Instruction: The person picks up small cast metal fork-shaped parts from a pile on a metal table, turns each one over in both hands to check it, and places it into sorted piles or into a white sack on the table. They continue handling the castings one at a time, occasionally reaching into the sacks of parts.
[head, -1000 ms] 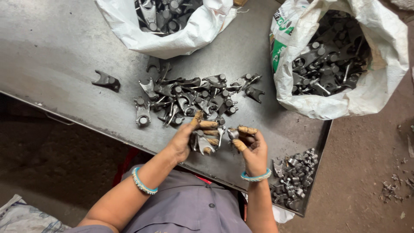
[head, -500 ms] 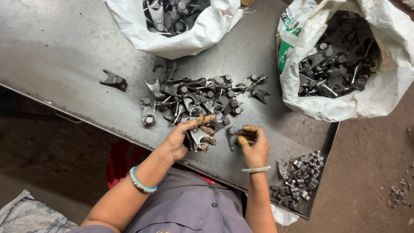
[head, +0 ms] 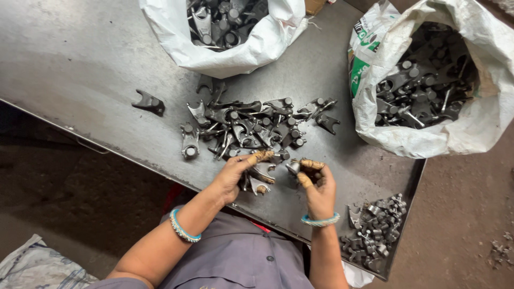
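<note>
Two dark grey forged-steel fork-shaped parts are in hand at the near edge of the grey sheet-metal table (head: 80, 64): the left hand (head: 235, 174) has its fingers curled around one forked part (head: 258, 179), and the right hand (head: 317, 184) pinches a smaller part (head: 294, 167) between thumb and fingertips. The hands sit close together but do not touch. Just beyond them lies the loose pile of similar dark steel pieces (head: 251, 126), with one stray piece (head: 149, 101) well apart to the left. Judging by the material, each part is rigid, dense and heavy for its bulk — not fragile — and the stained fingers suggest an oily, slippery film. The round boss or the shank offers the surest grip; the fork tips look sharper-edged. Two white woven sacks (head: 241, 53) (head: 482, 123) hold more parts, and a small heap (head: 375, 227) rests at the table's right corner.
</note>
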{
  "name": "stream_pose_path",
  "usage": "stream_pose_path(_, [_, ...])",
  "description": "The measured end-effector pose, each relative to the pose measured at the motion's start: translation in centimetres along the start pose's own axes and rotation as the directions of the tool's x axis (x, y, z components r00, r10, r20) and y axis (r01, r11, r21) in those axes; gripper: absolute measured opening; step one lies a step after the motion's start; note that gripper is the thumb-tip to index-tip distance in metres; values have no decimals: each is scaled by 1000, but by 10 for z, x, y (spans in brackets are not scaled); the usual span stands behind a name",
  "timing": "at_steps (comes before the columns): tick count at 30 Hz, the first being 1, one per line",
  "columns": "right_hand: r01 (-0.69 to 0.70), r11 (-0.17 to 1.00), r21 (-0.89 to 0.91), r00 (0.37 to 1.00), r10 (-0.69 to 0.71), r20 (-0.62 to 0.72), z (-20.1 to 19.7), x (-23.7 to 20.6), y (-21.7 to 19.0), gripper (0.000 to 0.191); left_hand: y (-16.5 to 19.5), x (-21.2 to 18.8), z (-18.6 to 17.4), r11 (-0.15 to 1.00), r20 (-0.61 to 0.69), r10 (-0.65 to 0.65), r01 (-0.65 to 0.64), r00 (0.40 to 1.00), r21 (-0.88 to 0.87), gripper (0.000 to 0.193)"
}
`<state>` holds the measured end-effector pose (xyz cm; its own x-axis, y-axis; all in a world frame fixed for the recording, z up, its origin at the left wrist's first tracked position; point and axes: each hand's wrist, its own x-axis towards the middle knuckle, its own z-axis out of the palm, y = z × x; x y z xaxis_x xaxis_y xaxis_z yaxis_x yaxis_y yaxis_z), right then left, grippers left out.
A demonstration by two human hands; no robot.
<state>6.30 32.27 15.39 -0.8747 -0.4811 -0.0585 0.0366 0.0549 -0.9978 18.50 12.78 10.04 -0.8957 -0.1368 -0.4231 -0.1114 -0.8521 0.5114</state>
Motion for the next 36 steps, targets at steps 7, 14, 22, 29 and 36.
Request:
stream_pose_path(7, [136, 962, -236, 982, -100, 157, 36, 1, -20, 21, -25, -1, 8, 879, 77, -357, 363, 931, -309, 40])
stream_pose_path(14, [332, 728, -599, 942, -289, 172, 41, 23, -27, 35, 58, -43, 57, 933, 49, -123, 132, 991, -333, 47])
stream_pose_path(22, [398, 472, -787, 918, -208, 339, 48, 27, 6, 56, 240, 22, 117, 597, -217, 779, -801, 588, -27, 85])
stream_pose_path(29, [413, 504, -759, 910, -265, 319, 37, 20, 2, 57, 321, 77, 113, 775, -272, 626, -623, 731, 112, 64])
stream_pose_path(36, [22, 923, -384, 994, -63, -93, -11, 7, 31, 53, 164, 3, 91, 131, 207, 934, -816, 292, 562, 29])
